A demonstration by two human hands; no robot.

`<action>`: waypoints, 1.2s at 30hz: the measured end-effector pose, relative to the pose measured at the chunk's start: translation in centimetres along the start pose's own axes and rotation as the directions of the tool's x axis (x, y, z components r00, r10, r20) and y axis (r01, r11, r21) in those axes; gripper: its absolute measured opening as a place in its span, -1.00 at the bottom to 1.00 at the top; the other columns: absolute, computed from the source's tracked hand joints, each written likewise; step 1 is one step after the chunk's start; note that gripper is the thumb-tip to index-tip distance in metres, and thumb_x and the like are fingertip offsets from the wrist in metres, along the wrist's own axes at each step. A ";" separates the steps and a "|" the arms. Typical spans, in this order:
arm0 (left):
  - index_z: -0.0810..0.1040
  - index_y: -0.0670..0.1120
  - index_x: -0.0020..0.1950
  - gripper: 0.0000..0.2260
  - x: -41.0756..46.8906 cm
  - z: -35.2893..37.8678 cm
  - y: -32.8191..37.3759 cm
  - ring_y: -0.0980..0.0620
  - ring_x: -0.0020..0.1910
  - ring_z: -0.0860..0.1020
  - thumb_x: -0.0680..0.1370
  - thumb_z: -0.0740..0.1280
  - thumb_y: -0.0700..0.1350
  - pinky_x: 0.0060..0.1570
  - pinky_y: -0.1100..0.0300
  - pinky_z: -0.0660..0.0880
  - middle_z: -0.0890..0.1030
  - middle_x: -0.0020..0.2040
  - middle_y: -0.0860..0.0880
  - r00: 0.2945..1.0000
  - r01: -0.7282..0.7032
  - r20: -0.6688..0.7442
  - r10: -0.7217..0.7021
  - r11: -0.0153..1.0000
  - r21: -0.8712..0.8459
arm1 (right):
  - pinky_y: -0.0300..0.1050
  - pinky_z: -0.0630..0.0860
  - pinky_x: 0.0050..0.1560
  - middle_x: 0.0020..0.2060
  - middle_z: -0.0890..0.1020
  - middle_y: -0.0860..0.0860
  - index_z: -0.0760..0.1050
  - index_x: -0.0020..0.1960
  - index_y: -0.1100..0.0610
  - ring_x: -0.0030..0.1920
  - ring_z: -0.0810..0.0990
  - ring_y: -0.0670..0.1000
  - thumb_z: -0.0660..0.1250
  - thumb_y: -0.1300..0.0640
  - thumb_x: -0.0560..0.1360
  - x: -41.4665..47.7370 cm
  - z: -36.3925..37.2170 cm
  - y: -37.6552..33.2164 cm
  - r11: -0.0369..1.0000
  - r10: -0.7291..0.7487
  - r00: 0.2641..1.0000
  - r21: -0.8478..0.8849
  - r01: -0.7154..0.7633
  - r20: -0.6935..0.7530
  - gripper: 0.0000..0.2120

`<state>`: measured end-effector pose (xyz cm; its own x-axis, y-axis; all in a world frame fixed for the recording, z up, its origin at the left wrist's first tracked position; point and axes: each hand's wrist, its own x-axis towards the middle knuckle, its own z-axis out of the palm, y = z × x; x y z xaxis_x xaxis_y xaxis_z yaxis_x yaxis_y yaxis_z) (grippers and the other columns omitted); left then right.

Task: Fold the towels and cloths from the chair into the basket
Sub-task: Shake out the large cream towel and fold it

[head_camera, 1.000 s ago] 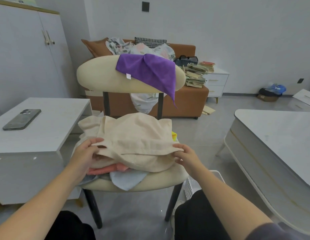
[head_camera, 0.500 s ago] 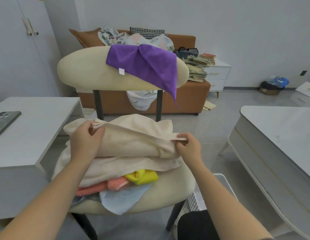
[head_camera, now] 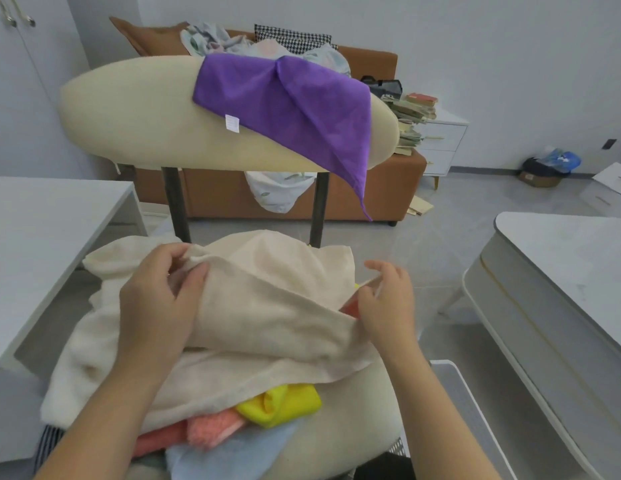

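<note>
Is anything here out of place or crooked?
Yes: the purple cloth hangs askew over the chair backrest, one corner dangling, apart from the jumbled pile on the seat, where the left hand grips a beige towel.

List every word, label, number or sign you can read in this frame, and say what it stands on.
No text can be read in this frame.
White tag on the purple cloth draped over the chair back: any print is too blurred to read.
Covers in the stack of books on the white drawer unit: too small to read.
</note>
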<state>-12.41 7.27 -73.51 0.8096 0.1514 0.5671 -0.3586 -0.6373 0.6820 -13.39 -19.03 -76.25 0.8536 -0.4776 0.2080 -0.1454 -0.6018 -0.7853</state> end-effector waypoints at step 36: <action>0.56 0.11 -0.15 -0.83 -0.9 1.8 1.1 0.18 -0.19 0.57 0.44 0.48 -0.14 -0.16 0.37 0.47 0.61 -0.16 0.12 0.968 0.157 0.240 -0.068 0.915 -0.372 | 0.13 0.46 0.25 0.09 0.65 -0.07 0.60 -0.03 0.15 0.23 0.56 -0.03 0.37 0.28 0.48 -6.4 4.3 -5.3 0.779 -0.413 0.850 0.610 0.143 0.328 -0.90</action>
<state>-12.71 5.03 -74.14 0.9200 0.0089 0.3917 -0.3740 -0.2785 0.8846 -15.97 -10.05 -75.92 0.9494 0.0524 0.3098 0.3142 -0.1472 -0.9379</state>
